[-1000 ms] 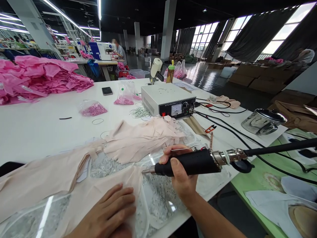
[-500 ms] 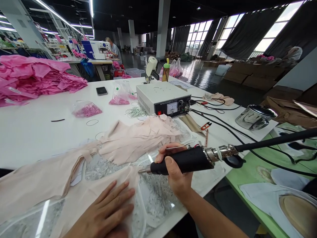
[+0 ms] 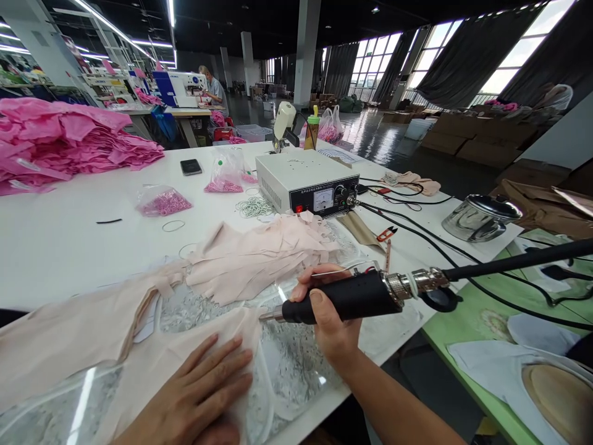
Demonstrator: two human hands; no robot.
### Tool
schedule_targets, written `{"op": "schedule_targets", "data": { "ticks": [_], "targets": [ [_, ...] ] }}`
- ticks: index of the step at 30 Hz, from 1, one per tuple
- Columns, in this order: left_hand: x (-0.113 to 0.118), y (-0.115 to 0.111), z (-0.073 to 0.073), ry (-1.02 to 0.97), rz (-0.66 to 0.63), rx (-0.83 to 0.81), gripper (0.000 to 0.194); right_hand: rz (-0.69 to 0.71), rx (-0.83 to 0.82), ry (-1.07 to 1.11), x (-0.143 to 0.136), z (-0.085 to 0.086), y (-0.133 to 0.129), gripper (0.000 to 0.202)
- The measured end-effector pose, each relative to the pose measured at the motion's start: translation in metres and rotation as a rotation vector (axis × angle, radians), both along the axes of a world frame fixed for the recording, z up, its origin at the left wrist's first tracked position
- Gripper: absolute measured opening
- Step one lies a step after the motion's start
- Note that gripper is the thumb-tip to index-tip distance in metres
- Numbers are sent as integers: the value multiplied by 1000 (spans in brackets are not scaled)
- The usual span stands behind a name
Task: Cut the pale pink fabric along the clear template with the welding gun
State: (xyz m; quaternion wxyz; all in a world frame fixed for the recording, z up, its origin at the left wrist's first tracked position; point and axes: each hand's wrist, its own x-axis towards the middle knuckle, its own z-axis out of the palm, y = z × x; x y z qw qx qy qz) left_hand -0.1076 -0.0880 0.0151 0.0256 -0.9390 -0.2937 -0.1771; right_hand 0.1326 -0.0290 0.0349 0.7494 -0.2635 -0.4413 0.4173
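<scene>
My right hand (image 3: 336, 321) is closed around a black handheld ultrasonic cutter (image 3: 345, 301), its metal tip pointing left. The tip meets the right edge of a pale pink fabric piece (image 3: 231, 327) lying on a clear template sheet (image 3: 291, 364). Flat on that fabric rests my left hand (image 3: 204, 389), fingers stretched out and slightly apart. Behind the hands lies a heap of cut pale pink pieces (image 3: 264, 253). To the left is a folded stack of the same fabric (image 3: 78, 327). A cable runs from the cutter's rear off to the right.
A white control box (image 3: 308, 179) with a lit red switch stands behind the pieces. Bags of pink bits (image 3: 164, 203), a phone (image 3: 191, 167), orange snips (image 3: 386, 233) and a lidded steel cup (image 3: 482, 217) are on the table. Pink fabric (image 3: 69, 139) is piled left. A co-worker (image 3: 214, 89) sits far back.
Almost nothing differs. The view has shifted very slightly, while both hands, the cutter and its tip at the fabric edge keep their places.
</scene>
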Motion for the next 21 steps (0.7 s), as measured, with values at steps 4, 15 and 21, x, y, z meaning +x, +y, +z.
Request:
{"op": "schedule_targets", "data": {
  "ticks": [4, 15, 21],
  "targets": [
    [1, -2, -1, -21, -17, -8, 35, 4, 3, -14, 0, 2, 1, 21],
    [-5, 3, 8, 105, -99, -74, 45, -8, -8, -51, 2, 3, -1, 18],
    [-5, 0, 9, 18, -77, -145, 30, 9, -12, -30, 1, 3, -1, 17]
  ]
}}
